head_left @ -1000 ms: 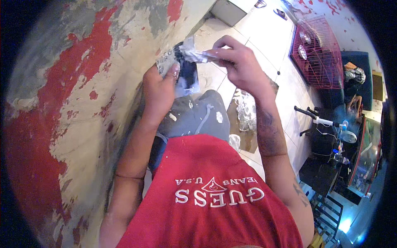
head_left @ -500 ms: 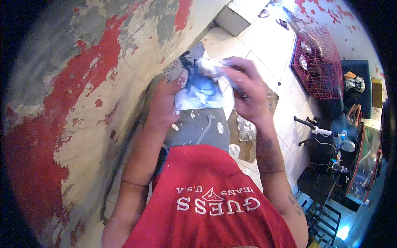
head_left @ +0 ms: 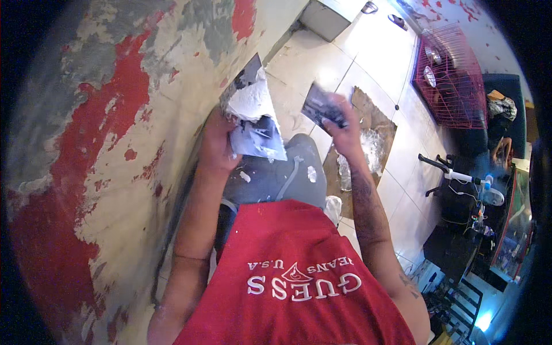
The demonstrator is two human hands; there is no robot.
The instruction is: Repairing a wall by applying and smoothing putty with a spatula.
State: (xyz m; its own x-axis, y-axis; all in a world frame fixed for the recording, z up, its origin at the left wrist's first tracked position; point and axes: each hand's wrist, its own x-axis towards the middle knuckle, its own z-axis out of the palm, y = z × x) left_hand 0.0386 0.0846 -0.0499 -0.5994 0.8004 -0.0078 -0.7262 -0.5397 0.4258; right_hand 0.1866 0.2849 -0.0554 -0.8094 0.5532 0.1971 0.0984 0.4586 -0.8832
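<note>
My left hand (head_left: pixel 216 142) grips a flat metal sheet (head_left: pixel 263 142) by its left edge, held above my grey-clad knees. A thick mound of white putty (head_left: pixel 250 102) lies on the sheet's upper part, and smears mark the shiny surface below. To the right, apart from the sheet, my right hand (head_left: pixel 345 131) is closed around a dark, flat scraper blade (head_left: pixel 319 106). Some of the right fingers are blurred. Close by on the left rises a wall (head_left: pixel 135 121) with patches of red, cream and grey.
A brown board (head_left: pixel 376 123) with white splatter lies on the tiled floor (head_left: pixel 287 57), beneath my right forearm. A white box-like block (head_left: pixel 323 22) stands ahead by the wall. Farther right are a pink wire cage (head_left: pixel 451 80), a white fan (head_left: pixel 492 196) and a glass tank (head_left: pixel 513 224).
The right hand has pulled the scraper away from the sheet, to the right. The sheet has shifted slightly left and turned, and the putty now sits on it in a fuller mound.
</note>
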